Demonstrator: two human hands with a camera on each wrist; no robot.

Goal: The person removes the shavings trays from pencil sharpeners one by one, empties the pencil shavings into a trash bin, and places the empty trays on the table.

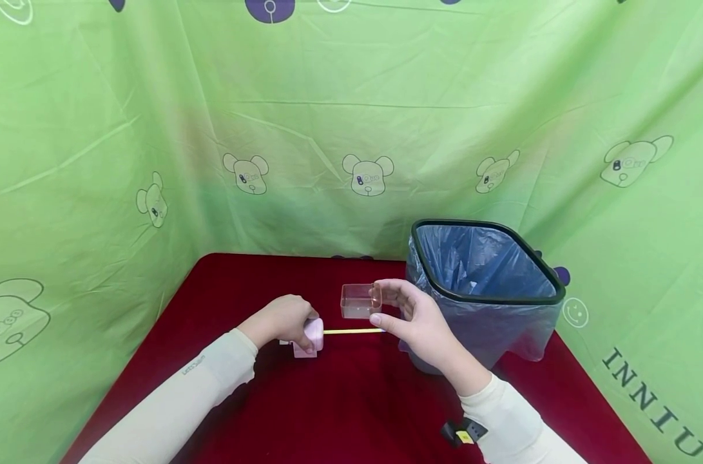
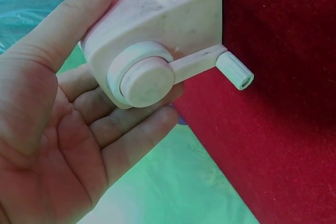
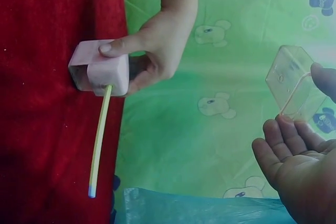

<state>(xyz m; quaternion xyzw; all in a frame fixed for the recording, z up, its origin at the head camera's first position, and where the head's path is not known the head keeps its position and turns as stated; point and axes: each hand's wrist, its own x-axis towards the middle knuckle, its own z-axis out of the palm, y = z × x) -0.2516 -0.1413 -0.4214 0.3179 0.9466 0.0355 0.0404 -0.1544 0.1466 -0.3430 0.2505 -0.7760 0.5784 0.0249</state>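
My left hand grips a pink crank pencil sharpener, thumb on one side and fingers on the other. Its crank handle sticks out from the back. From the opposite face a yellow pencil juts out toward the right, its blue-tipped end free. In the right wrist view an open cavity shows in the sharpener's body. My right hand pinches a clear plastic box, the sharpener's shavings drawer by its look, between thumb and fingers. In the head view the box is above the pencil, near the bin.
A bin with a black rim and a bluish plastic liner stands on the right of the red-covered table. Green cloth printed with bear heads hangs behind and along both sides.
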